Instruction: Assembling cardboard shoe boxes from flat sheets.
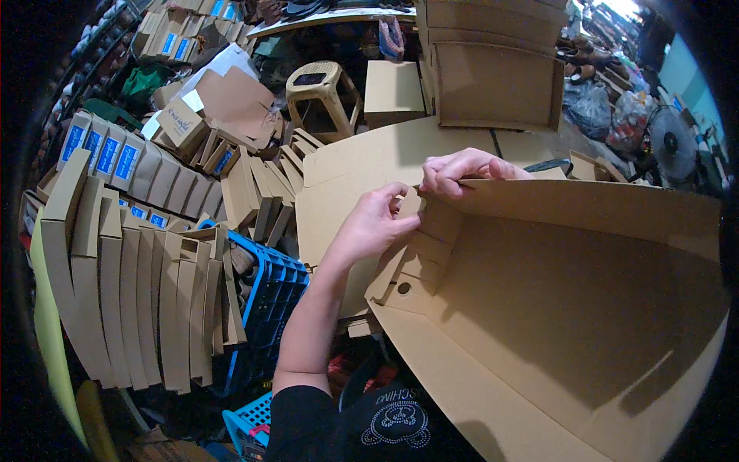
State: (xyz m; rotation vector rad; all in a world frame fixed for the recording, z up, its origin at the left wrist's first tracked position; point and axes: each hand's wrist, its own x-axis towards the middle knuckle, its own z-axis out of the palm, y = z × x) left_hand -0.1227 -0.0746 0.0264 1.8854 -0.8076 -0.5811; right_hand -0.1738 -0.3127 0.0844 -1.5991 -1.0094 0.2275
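Note:
A large brown cardboard box [554,323], partly folded and open toward me, fills the right side in front of my body. At its far left corner my left hand [376,219] pinches the top of the short end wall between thumb and fingers. Just to the right, my right hand [469,171] is curled over the upper edge of the long far wall, its fingertips on the corner. The short wall has creased flaps and a round hole [404,289] low down. The right forearm is hidden behind the box.
A flat cardboard sheet [339,208] lies beyond the box. At left, a row of folded boxes [146,300] leans by a blue plastic crate [269,300]. Farther back stand a beige stool [323,85], a closed box [392,88] and stacked box trays [496,85]. A fan [671,142] is at far right.

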